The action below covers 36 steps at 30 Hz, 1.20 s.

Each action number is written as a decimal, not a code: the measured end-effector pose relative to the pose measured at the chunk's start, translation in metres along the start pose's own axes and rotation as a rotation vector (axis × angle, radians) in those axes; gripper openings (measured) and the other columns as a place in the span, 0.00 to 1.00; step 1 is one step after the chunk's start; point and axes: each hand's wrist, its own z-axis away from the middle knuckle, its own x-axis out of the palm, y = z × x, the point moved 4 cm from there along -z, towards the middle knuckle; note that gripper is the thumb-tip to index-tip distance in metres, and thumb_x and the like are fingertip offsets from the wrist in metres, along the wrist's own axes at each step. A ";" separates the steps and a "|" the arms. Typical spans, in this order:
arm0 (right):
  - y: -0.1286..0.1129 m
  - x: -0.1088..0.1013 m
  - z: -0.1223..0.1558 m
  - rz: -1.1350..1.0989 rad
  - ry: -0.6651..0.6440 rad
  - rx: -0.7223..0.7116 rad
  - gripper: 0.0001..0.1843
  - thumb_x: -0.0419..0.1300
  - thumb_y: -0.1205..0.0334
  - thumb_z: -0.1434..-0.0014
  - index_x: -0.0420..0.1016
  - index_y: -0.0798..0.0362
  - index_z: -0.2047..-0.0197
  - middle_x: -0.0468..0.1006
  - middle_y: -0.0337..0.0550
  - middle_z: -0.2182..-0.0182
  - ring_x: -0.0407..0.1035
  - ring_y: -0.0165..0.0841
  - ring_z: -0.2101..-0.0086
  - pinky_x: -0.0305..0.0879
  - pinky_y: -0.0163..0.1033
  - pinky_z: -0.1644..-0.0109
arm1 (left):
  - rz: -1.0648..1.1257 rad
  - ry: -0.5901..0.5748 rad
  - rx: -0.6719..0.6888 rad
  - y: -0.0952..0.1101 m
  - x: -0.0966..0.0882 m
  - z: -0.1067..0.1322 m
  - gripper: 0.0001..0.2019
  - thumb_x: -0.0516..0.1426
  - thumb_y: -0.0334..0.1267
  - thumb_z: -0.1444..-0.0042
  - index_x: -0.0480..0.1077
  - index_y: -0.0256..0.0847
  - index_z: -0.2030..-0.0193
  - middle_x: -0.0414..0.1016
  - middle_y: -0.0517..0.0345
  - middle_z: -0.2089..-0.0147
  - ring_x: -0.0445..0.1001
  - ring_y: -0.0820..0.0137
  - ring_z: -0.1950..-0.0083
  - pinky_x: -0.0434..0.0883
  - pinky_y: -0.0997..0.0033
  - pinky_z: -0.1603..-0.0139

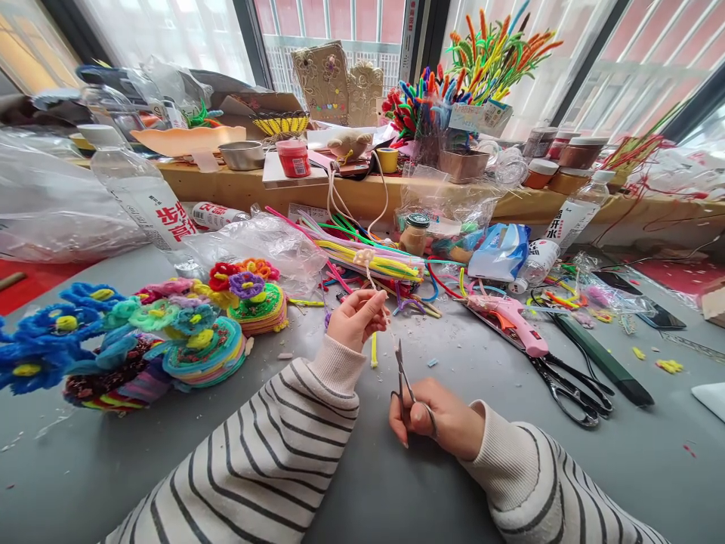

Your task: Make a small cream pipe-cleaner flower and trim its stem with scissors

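My left hand (356, 317) is raised above the grey table (351, 483), its fingers pinched on a thin pale pipe cleaner (369, 266) with a small curled top. My right hand (439, 419) is closed round the handles of small scissors (403, 372), whose blades point up toward the pipe cleaner's lower end. Both arms wear white sleeves with black stripes. A short yellow pipe cleaner piece (374, 351) lies on the table between my hands.
Pipe cleaner flowers on coiled discs (204, 344) lie at left, blue ones (50, 336) further left. A loose pipe cleaner bundle (368, 257), a pink glue gun (510, 317) and black scissors (572, 385) lie ahead and right. Water bottles (141, 193), jars and a bouquet (481, 53) line the back shelf.
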 end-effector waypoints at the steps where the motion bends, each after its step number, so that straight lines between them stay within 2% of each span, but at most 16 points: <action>1: 0.000 0.000 0.000 0.009 0.000 -0.003 0.37 0.39 0.32 0.52 0.63 0.59 0.83 0.54 0.33 0.88 0.46 0.21 0.85 0.44 0.29 0.81 | 0.000 -0.001 -0.001 0.000 0.000 0.000 0.13 0.63 0.39 0.67 0.65 0.36 0.76 0.68 0.65 0.83 0.65 0.82 0.83 0.63 0.84 0.82; 13: 0.000 -0.001 -0.001 0.115 -0.016 0.016 0.38 0.37 0.31 0.52 0.64 0.59 0.83 0.58 0.36 0.86 0.50 0.22 0.83 0.49 0.30 0.79 | 0.000 0.004 0.000 0.001 0.001 0.001 0.13 0.63 0.39 0.67 0.65 0.36 0.76 0.67 0.65 0.83 0.64 0.82 0.83 0.62 0.84 0.82; 19: 0.002 -0.001 -0.001 0.131 -0.016 0.034 0.37 0.38 0.32 0.51 0.64 0.59 0.83 0.56 0.34 0.87 0.48 0.21 0.85 0.46 0.29 0.81 | 0.004 0.009 -0.006 0.002 0.001 0.002 0.13 0.63 0.39 0.67 0.66 0.36 0.75 0.67 0.65 0.83 0.64 0.82 0.83 0.62 0.83 0.81; 25: 0.001 -0.001 0.000 0.116 -0.006 0.022 0.37 0.38 0.32 0.51 0.64 0.59 0.83 0.58 0.35 0.86 0.49 0.21 0.84 0.49 0.29 0.79 | 0.006 0.013 -0.005 0.002 0.002 0.003 0.12 0.63 0.39 0.66 0.66 0.36 0.76 0.67 0.65 0.83 0.64 0.82 0.83 0.62 0.84 0.81; 36: -0.001 -0.001 -0.001 0.104 -0.012 0.044 0.37 0.38 0.31 0.52 0.63 0.59 0.84 0.55 0.34 0.87 0.48 0.21 0.84 0.48 0.30 0.79 | 0.017 0.049 0.005 0.002 0.000 0.002 0.13 0.63 0.39 0.67 0.66 0.36 0.75 0.68 0.65 0.83 0.65 0.82 0.83 0.63 0.83 0.81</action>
